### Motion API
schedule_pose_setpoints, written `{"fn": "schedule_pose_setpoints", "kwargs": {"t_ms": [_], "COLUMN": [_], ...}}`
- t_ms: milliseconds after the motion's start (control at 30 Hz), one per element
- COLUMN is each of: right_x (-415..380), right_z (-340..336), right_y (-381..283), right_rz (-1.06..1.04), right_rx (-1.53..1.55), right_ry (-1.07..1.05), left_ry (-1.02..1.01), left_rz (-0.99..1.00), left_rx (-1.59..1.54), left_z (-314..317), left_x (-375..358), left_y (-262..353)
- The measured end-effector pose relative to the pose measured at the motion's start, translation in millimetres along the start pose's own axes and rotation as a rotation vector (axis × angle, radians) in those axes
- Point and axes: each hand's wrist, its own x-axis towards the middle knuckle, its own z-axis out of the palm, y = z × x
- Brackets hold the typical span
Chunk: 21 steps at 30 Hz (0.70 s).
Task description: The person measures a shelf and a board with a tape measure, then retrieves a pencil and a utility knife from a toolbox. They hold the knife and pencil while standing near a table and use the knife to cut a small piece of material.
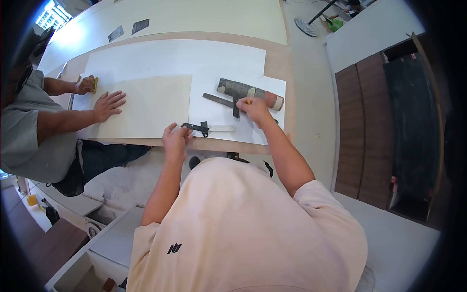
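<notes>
On the white sheet [219, 63], my right hand [257, 111] has its fingers closed at a dark square-like tool [217, 100] with a flat metal blade and a black crosspiece. A small yellow bit shows at those fingers; what it is I cannot make out. Just behind lies a worn grey and reddish roll [250, 93]. At the table's near edge, my left hand [176, 140] has curled fingers at the end of a black tool with a white bar [221, 128], which lies on the sheet. A cream panel [155, 104] is to the left.
Another person [44, 126] stands at the left, one hand flat on the cream panel and the other holding a small yellow thing [95, 85]. Two grey pieces [140, 26] lie on the far tabletop. Dark brown cabinets [362, 131] stand to the right.
</notes>
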Motion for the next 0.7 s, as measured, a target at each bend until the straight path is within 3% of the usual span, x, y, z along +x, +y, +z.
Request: {"fn": "schedule_pose_setpoints", "kwargs": {"t_ms": [133, 367, 500, 700], "right_x": [-16.0, -36.8, -54.4, -84.4], "right_z": [18.9, 3.2, -21.8, -42.5], "right_y": [-2.7, -3.9, 7.5, 7.3], "right_rz": [0.013, 0.234, 0.197, 0.291], "right_rx": [-0.042, 0.077, -0.027, 0.042], "right_ry": [-0.195, -0.159, -0.229, -0.164], "left_ry": [0.039, -0.014, -0.108, -0.199], "left_rz": [-0.018, -0.02, -0.009, -0.068], "left_rx": [0.059, 0.045, 0.083, 0.034], "left_z": [-0.4, 33.0, 67.6, 146.5], "left_x": [12.3, 24.6, 21.3, 33.1], "left_y": [3.7, 10.8, 25.7, 28.2]}}
